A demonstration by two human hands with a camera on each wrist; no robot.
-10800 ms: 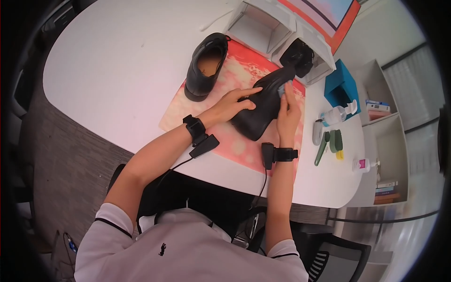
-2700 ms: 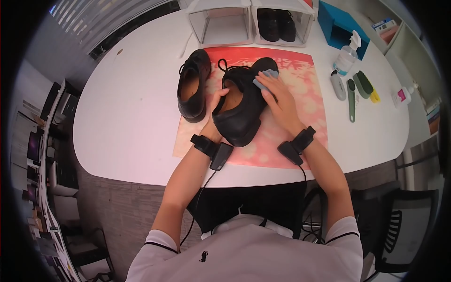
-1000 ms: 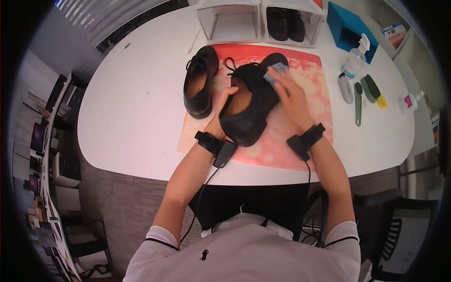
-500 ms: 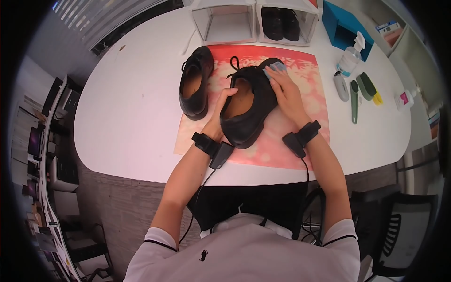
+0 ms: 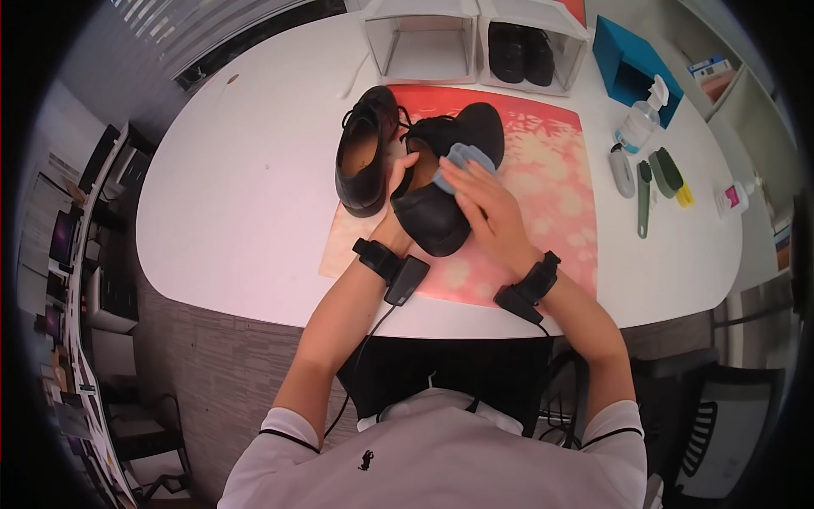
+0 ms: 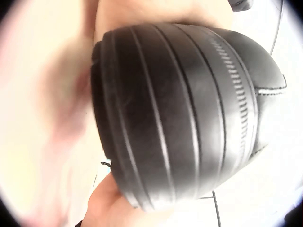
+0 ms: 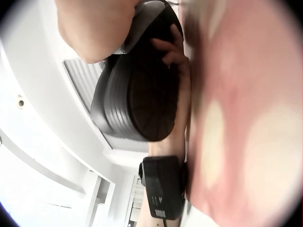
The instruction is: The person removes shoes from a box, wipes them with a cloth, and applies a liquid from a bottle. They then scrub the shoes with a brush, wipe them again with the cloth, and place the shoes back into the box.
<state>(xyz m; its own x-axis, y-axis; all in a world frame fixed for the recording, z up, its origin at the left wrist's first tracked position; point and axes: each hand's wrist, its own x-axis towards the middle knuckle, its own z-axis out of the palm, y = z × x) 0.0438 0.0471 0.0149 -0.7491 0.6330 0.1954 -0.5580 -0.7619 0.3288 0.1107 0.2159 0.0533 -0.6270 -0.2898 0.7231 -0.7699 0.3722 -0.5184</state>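
My left hand [image 5: 397, 182] grips a black lace-up shoe [image 5: 432, 222], thumb at the collar; in the right wrist view its fingers [image 7: 177, 59] curl under the sole. The heel [image 6: 175, 113] fills the left wrist view. A blue-grey cloth [image 5: 469, 158] lies under the fingers of my right hand [image 5: 496, 216], which holds it against the shoe's side near the opening. The second black shoe [image 5: 365, 161] stands just left of the held one on the red and pink mat [image 5: 543, 220].
Two clear-fronted boxes stand at the back, one bare inside [image 5: 420, 51], one with black shoes [image 5: 521, 55]. On the right are a blue box [image 5: 623, 72], a spray bottle [image 5: 638, 127], a grey tool [image 5: 621, 172], green brushes [image 5: 667, 172] and a small white bottle [image 5: 731, 199].
Over the last second my right hand and the cloth have moved from the toe back toward the shoe's opening. The held shoe has shifted slightly and tilted, still in my left hand.
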